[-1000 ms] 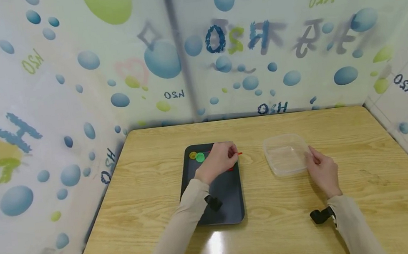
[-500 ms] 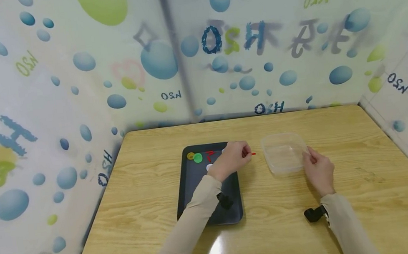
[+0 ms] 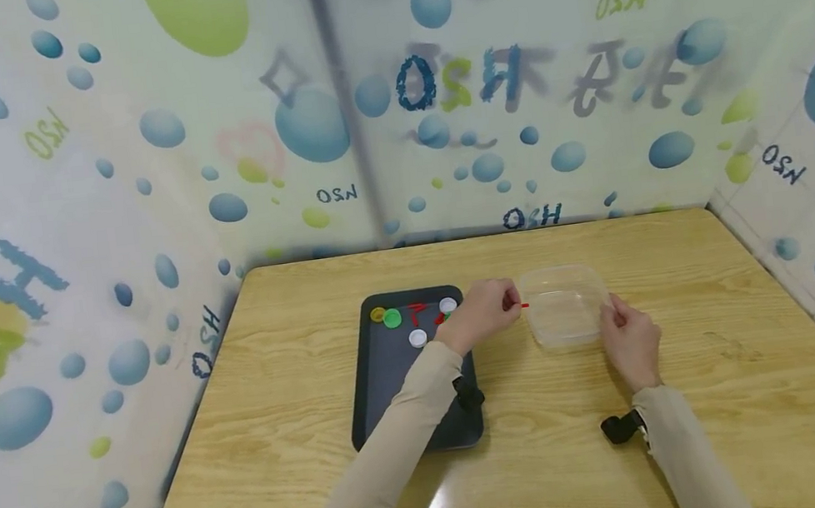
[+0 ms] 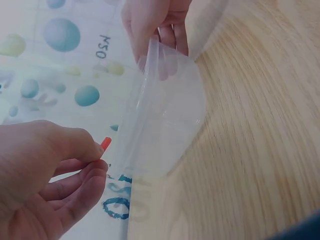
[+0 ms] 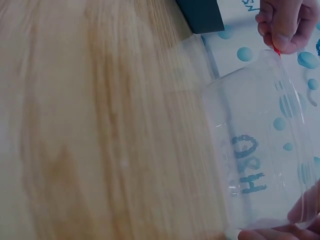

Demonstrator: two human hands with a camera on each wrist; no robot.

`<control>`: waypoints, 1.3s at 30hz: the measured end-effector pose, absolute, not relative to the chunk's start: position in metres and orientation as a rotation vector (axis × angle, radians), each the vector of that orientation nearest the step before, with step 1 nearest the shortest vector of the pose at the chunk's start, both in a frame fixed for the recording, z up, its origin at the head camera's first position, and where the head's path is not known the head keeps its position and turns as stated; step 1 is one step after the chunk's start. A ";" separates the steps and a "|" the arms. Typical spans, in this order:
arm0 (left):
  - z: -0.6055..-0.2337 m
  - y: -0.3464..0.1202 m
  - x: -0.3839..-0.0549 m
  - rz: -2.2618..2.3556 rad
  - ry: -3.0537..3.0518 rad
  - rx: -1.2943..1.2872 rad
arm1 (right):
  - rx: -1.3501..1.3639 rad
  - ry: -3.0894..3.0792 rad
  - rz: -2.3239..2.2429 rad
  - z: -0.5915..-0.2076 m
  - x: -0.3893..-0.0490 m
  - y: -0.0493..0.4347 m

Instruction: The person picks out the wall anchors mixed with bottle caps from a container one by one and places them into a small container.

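Observation:
Between the thumb and fingertips of my left hand [image 3: 481,314] is a short red stick [image 4: 106,143], its end poking out. It is close to the left rim of a clear plastic container [image 3: 570,343], apart from it in the left wrist view. My right hand [image 3: 632,346] grips the container's right edge, thumb and fingers on the rim. I see nothing inside the container. Left of it lies a dark tray [image 3: 392,386], partly covered by my left hand and forearm. Its far end holds a green cap [image 3: 392,318], a yellow cap [image 3: 378,314], white caps [image 3: 418,338] and small red pieces [image 3: 416,317].
The wooden table [image 3: 566,454] carries the tray and container. Patterned curtain-like sheeting [image 3: 445,183] stands behind the table's far edge and along both sides. A black wrist camera [image 3: 620,428] sits at my right wrist.
My left hand has moved right with the red stick, from above the tray to beside the container's rim, uncovering more caps and red pieces. The right hand keeps its hold.

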State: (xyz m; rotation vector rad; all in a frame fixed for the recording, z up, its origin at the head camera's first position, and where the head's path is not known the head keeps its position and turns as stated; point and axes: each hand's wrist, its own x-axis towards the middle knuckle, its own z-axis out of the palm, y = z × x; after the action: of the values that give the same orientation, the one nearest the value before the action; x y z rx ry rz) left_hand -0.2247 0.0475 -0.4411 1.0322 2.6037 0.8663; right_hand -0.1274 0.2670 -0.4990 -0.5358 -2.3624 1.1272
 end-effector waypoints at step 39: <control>-0.441 0.116 -0.237 0.667 2.632 1.280 | -0.629 -2.389 1.089 -0.503 -0.131 0.264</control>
State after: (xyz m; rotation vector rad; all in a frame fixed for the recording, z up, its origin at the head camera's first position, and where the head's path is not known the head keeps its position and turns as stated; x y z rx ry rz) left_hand -0.2372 0.1155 -0.4413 1.2804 2.6319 0.6668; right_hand -0.1311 0.2640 -0.5034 -0.6286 -2.3895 1.0886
